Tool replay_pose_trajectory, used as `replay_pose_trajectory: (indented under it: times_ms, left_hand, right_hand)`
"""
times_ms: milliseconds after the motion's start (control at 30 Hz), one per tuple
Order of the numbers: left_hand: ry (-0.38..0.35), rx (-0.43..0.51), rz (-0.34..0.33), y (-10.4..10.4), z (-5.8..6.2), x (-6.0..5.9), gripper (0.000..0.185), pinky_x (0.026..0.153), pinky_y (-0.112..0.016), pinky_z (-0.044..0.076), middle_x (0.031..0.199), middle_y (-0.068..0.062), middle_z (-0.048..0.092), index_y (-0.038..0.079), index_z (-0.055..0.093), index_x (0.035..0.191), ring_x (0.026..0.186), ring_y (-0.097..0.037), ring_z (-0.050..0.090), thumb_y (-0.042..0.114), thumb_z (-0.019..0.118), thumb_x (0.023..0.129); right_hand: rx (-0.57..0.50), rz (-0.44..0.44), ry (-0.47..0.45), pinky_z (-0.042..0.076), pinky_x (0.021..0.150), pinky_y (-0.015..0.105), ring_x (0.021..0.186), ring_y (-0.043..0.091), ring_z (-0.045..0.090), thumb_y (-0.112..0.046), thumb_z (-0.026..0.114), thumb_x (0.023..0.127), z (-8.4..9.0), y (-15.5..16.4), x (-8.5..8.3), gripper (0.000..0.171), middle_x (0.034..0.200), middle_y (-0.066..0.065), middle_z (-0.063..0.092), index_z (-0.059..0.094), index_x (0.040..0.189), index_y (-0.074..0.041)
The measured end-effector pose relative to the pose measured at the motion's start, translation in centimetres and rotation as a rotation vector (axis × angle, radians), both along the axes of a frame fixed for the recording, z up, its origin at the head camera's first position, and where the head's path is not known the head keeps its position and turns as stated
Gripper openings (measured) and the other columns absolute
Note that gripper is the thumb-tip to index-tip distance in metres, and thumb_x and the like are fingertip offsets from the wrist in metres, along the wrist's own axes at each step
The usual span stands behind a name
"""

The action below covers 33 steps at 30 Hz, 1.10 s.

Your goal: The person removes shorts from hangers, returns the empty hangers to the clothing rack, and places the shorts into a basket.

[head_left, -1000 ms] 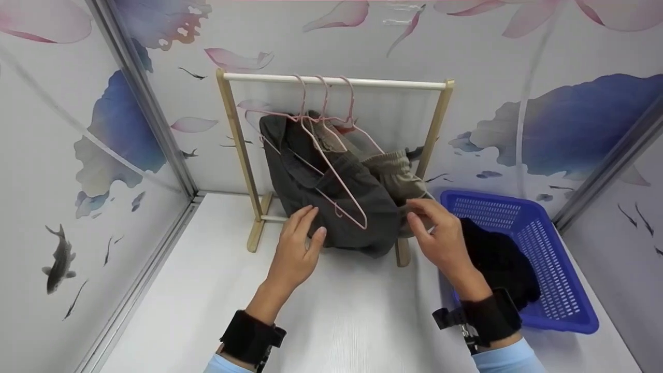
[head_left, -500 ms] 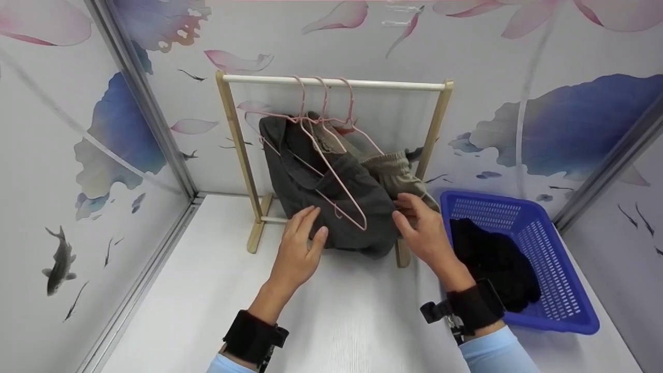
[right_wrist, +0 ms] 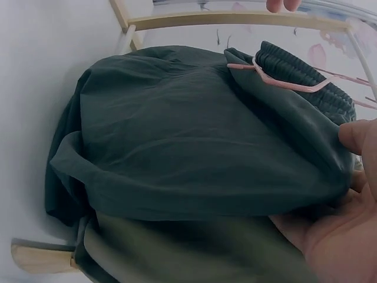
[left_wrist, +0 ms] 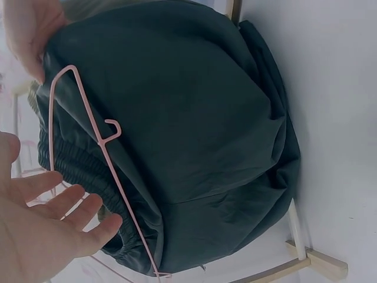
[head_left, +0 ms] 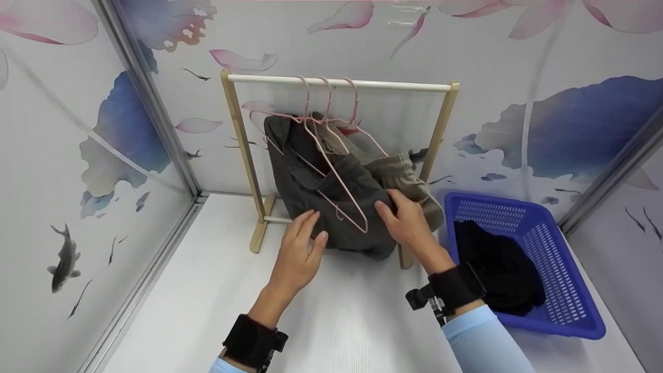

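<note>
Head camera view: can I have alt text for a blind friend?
A person's right hand grips the edge of a dark grey garment on a pink hanger, while the left hand is close by, fingers relaxed. The hanger is on a rack; to its right, a blue basket holds black cloth.

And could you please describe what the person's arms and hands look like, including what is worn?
The left hand and right hand are bare, without gloves. Each has a wide black wristband with a small black device attached. The sleeves are light blue.
</note>
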<state>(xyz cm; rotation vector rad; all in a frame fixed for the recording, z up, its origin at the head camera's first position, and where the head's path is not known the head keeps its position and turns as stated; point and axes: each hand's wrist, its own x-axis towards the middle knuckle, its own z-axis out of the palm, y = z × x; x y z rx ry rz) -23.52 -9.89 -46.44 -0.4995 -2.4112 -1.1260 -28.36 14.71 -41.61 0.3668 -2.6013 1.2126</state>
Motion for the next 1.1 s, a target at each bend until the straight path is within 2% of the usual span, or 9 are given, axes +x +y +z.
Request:
replay_pose_trajectory:
  times_ms: [200, 467, 667, 900, 1100]
  left_hand:
    - [-0.012, -0.005, 0.014, -0.3, -0.1, 0.3, 0.049, 0.117, -0.053, 0.036, 0.151, -0.021, 0.049, -0.002, 0.052, 0.147, 0.142, -0.037, 0.045, 0.027, 0.053, 0.108]
    - [-0.014, -0.01, 0.023, -0.7, -0.3, 0.6, 0.05, 0.117, -0.054, 0.036, 0.15, -0.022, 0.049, -0.003, 0.051, 0.148, 0.143, -0.037, 0.045, 0.028, 0.054, 0.108]
    - [-0.017, -0.02, 0.03, -0.8, -0.4, 0.6, 0.051, 0.117, -0.053, 0.036, 0.151, -0.022, 0.049, -0.003, 0.051, 0.148, 0.142, -0.037, 0.045, 0.027, 0.054, 0.108]
    - [-0.003, -0.03, 0.034, -0.9, -0.4, 0.6, 0.051, 0.116, -0.053, 0.037, 0.151, -0.021, 0.049, -0.003, 0.05, 0.148, 0.142, -0.037, 0.045, 0.029, 0.053, 0.108]
    - [-0.006, -0.045, 0.043, -1.1, -0.6, 0.6, 0.052, 0.115, -0.054, 0.038, 0.151, -0.021, 0.049, -0.003, 0.05, 0.148, 0.141, -0.038, 0.046, 0.03, 0.053, 0.109]
  right_hand:
    - [0.018, -0.002, 0.023, 0.05, 0.088, 0.054, 0.103, 0.039, 0.066, -0.025, 0.058, 0.107, 0.4, -1.0, -1.1, 0.029, 0.109, 0.022, 0.07, 0.064, 0.119, 0.001]
    - [0.019, 0.021, -0.029, 0.049, 0.095, 0.055, 0.115, 0.039, 0.065, -0.02, 0.049, 0.111, 0.0, -1.2, -1.7, 0.03, 0.119, 0.023, 0.069, 0.062, 0.126, 0.002]
    - [-0.007, 0.05, 0.031, 0.048, 0.099, 0.056, 0.119, 0.041, 0.064, -0.018, 0.047, 0.111, -0.3, -1.1, -1.7, 0.03, 0.122, 0.023, 0.069, 0.062, 0.129, 0.002]
    - [-0.01, 0.029, 0.154, 0.051, 0.083, 0.053, 0.098, 0.037, 0.068, -0.016, 0.051, 0.109, -0.6, -1.1, -1.7, 0.021, 0.104, 0.018, 0.071, 0.064, 0.115, 0.0]
    - [-0.008, -0.009, 0.192, 0.05, 0.086, 0.055, 0.099, 0.038, 0.068, -0.017, 0.053, 0.109, -0.4, -0.9, -1.6, 0.022, 0.104, 0.019, 0.071, 0.066, 0.116, -0.001]
